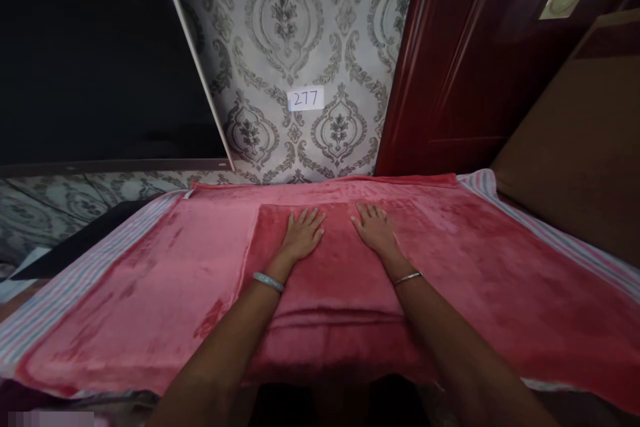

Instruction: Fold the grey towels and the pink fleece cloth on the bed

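A folded, darker pink-red plush cloth (340, 280) lies in the middle of a larger pink plush blanket (200, 233). My left hand (301, 233) rests flat on its upper left part, fingers spread, with a pale bangle at the wrist. On the upper right part lies my right hand (374, 228), palm down and fingers stretched out, with a thin bangle. Neither hand grips anything. A crease runs across the folded cloth between my forearms. Its near end drops toward my body and is partly hidden by my arms.
Striped fabric (95, 273) shows under the blanket on both sides. A large dark screen (100, 60) stands at the back left. Patterned wallpaper (345, 27) carries a paper label (306, 99) reading 277. To the right are a dark red door (460, 67) and a big brown box (585, 133).
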### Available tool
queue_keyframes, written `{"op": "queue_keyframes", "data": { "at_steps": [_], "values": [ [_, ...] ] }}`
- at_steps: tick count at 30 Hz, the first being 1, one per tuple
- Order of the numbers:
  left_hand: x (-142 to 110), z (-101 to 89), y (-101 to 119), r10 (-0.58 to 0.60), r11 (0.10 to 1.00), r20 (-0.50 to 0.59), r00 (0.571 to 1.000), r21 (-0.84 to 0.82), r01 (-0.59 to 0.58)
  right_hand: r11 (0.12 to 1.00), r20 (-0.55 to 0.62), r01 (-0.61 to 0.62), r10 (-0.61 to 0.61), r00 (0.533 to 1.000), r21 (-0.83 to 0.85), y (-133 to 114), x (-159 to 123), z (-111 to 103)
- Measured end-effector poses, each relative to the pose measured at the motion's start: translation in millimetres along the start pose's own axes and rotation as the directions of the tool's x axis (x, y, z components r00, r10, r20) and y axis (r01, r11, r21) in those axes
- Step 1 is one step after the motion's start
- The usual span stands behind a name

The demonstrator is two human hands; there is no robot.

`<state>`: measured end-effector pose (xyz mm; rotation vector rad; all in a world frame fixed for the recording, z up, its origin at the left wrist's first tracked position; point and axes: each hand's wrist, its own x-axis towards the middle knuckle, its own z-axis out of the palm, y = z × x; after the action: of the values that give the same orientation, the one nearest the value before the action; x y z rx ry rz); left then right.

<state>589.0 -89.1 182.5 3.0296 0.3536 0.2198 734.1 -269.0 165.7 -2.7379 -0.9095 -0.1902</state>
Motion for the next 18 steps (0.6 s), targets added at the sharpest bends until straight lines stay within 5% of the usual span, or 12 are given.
{"op": "queue_keyframes", "data": {
  "at_steps": [5,10,14,18],
  "values": [
    [-6,-6.4,9,-0.090,0.996,-0.144,0.985,-0.029,0.087,0.999,-0.046,0.025,-0.023,0.999,0.038,5,4,5],
    [-15,-33.8,4,-0.344,0.931,-0.326,0.880,0.002,0.365,0.997,-0.085,0.066,-0.061,0.994,0.051,8,3,11],
    [-27,-45.0,-22,-0.438,0.888,-0.196,0.877,0.055,0.456,0.998,-0.078,0.052,-0.048,0.996,0.044,9,3,13],
    [-37,-32.9,-41,-0.491,0.870,0.028,0.871,0.059,0.489,0.998,-0.059,0.038,-0.035,0.998,0.042,10,3,12]
  ]
}}
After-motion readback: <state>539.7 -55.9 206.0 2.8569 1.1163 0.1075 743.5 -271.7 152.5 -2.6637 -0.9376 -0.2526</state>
